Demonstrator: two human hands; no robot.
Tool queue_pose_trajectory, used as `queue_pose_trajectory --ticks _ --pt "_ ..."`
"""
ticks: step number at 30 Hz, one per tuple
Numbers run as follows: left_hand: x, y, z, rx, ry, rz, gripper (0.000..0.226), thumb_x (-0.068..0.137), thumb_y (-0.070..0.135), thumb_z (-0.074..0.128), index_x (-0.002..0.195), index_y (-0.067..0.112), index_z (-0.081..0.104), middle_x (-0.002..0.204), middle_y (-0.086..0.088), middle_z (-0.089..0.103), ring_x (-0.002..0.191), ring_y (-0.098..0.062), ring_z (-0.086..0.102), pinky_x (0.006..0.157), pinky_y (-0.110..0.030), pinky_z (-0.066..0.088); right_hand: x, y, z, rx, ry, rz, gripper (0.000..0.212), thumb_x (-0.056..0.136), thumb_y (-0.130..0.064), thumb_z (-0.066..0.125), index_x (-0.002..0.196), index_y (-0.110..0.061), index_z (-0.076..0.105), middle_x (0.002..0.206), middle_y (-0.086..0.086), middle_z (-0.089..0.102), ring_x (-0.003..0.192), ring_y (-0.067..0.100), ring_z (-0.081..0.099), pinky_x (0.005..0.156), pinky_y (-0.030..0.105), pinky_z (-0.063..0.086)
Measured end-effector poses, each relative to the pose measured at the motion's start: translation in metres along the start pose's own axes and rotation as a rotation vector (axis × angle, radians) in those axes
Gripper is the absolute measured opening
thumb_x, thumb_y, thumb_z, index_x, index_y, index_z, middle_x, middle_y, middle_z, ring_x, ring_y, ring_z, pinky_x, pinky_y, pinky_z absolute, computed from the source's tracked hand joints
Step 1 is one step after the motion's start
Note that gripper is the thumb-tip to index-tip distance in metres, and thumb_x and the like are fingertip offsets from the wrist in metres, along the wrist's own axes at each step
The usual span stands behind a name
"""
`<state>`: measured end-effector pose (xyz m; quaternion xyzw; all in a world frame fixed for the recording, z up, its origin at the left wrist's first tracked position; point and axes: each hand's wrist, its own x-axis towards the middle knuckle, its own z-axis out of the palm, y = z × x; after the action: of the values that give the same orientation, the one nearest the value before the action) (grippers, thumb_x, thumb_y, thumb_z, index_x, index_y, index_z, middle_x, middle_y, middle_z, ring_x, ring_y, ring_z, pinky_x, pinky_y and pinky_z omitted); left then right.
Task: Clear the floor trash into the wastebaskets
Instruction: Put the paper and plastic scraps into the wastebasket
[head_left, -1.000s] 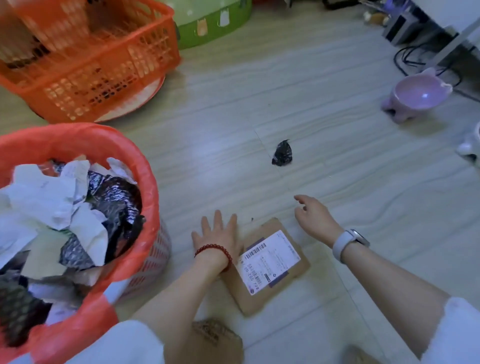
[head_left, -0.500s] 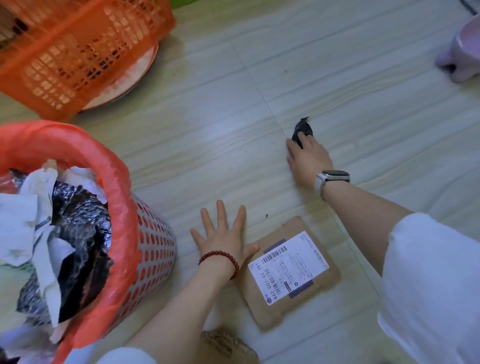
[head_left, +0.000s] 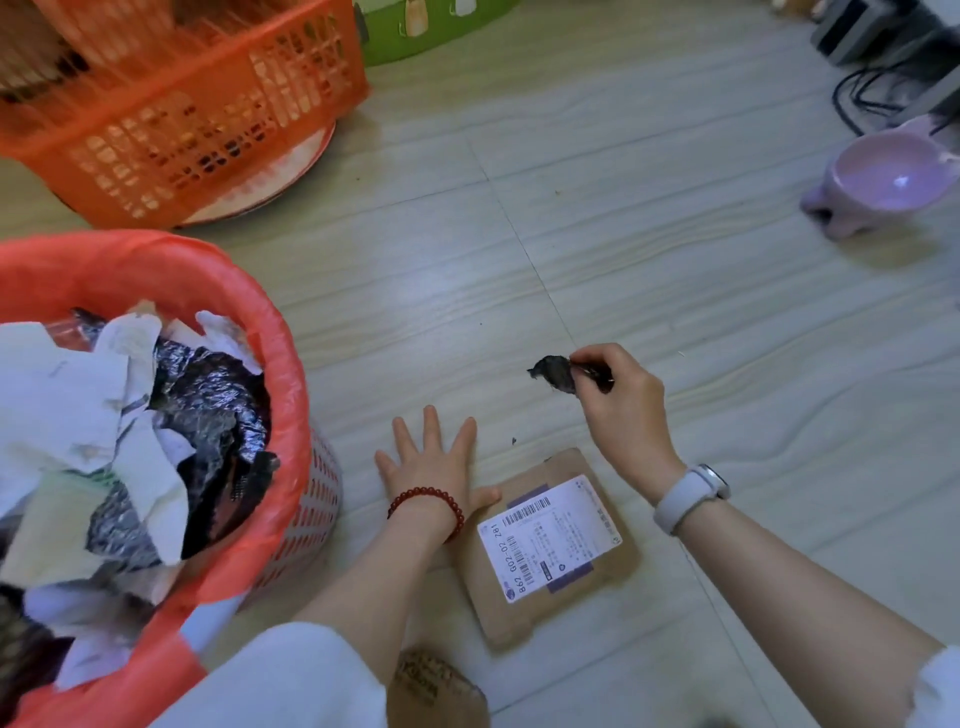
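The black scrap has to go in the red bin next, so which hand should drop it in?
The right hand, probably. It already pinches the black scrap above the floor. The left hand lies flat on the floor beside the cardboard parcel; it is nearer the red wastebasket but holds nothing.

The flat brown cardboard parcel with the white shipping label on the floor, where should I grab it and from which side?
Probably by its far right corner. The flat brown cardboard parcel lies flat on the pale wood-look floor, so fingers must slide under an edge. The left hand rests flat by its left edge, while the right hand pinches a crumpled black scrap just beyond it.
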<state>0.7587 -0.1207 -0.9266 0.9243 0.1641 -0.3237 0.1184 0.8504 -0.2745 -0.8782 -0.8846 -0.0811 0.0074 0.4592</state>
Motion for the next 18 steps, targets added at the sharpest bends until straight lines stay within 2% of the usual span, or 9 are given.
queue_pose_trajectory --ticks 3,6,7,9,11,13,14,16,18 --pt "-0.013 0.003 -0.007 -0.101 0.035 0.043 0.076 0.082 0.057 0.050 0.143 0.029 0.013 0.153 -0.008 0.012 0.139 -0.034 0.012 0.109 -0.052 0.019 -0.003 -0.041 -0.018 0.104 0.046 -0.044 0.014 0.084 -0.002 0.058 0.092 -0.010 0.066 0.078 -0.015 0.060 0.075 0.001 0.056 0.069 0.001 0.041" --pt "-0.033 0.006 -0.022 -0.195 0.096 0.117 0.061 0.087 0.048 0.048 0.140 0.024 0.027 0.146 -0.005 0.030 0.133 -0.026 0.030 0.110 -0.046 0.021 -0.007 -0.110 -0.020 0.305 0.012 -0.205 0.024 0.085 -0.004 0.057 0.087 -0.028 0.060 0.082 -0.021 0.060 0.076 0.004 0.061 0.075 0.017 0.050" --pt "-0.041 0.007 -0.030 -0.211 0.135 0.148 0.056 0.088 0.044 0.047 0.138 0.023 0.031 0.144 -0.004 0.033 0.131 -0.025 0.032 0.110 -0.045 0.021 -0.010 -0.135 -0.016 0.359 -0.024 -0.283 0.024 0.084 -0.006 0.057 0.088 -0.030 0.058 0.083 -0.021 0.059 0.078 0.005 0.062 0.076 0.020 0.052" --pt "-0.060 0.005 -0.045 -0.224 0.216 0.185 0.046 0.090 0.036 0.044 0.133 0.019 0.039 0.136 -0.007 0.042 0.125 -0.026 0.039 0.106 -0.042 0.027 -0.021 -0.182 -0.002 0.416 -0.150 -0.431 0.019 0.083 -0.007 0.057 0.095 -0.021 0.060 0.088 -0.022 0.059 0.084 -0.003 0.060 0.080 0.020 0.053" --pt "-0.079 -0.002 -0.057 -0.219 0.265 0.187 0.037 0.090 0.029 0.043 0.123 0.013 0.048 0.125 -0.012 0.050 0.116 -0.030 0.046 0.097 -0.038 0.033 -0.035 -0.221 0.013 0.371 -0.383 -0.525 0.028 0.083 -0.010 0.061 0.111 -0.012 0.060 0.101 -0.022 0.058 0.095 -0.009 0.056 0.090 0.020 0.049" --pt "-0.096 -0.012 -0.064 -0.240 0.279 0.177 0.033 0.091 0.025 0.042 0.119 0.010 0.052 0.123 -0.013 0.052 0.113 -0.031 0.047 0.093 -0.036 0.035 -0.047 -0.245 0.026 0.223 -0.629 -0.546 0.039 0.084 -0.016 0.064 0.123 -0.014 0.057 0.115 -0.014 0.059 0.105 -0.004 0.052 0.097 0.024 0.045" --pt "-0.102 -0.019 -0.065 -0.253 0.284 0.181 0.034 0.091 0.024 0.042 0.122 0.011 0.050 0.125 -0.012 0.050 0.115 -0.030 0.046 0.093 -0.036 0.035 -0.052 -0.252 0.029 0.159 -0.684 -0.529 0.037 0.086 -0.020 0.063 0.122 -0.016 0.058 0.118 -0.010 0.060 0.104 -0.001 0.052 0.096 0.024 0.044" --pt "-0.110 -0.034 -0.065 -0.276 0.306 0.195 0.036 0.093 0.023 0.040 0.127 0.014 0.045 0.131 -0.009 0.046 0.119 -0.027 0.044 0.095 -0.035 0.034 -0.058 -0.259 0.027 0.132 -0.660 -0.470 0.027 0.088 -0.019 0.059 0.114 -0.015 0.064 0.113 -0.005 0.065 0.098 0.002 0.055 0.091 0.024 0.046" --pt "-0.113 -0.044 -0.063 -0.301 0.316 0.194 0.037 0.093 0.022 0.039 0.129 0.016 0.044 0.133 -0.007 0.046 0.120 -0.026 0.044 0.097 -0.034 0.034 -0.061 -0.254 0.016 0.162 -0.566 -0.375 0.020 0.089 -0.011 0.056 0.105 -0.009 0.068 0.103 0.000 0.069 0.092 0.006 0.061 0.088 0.025 0.049"
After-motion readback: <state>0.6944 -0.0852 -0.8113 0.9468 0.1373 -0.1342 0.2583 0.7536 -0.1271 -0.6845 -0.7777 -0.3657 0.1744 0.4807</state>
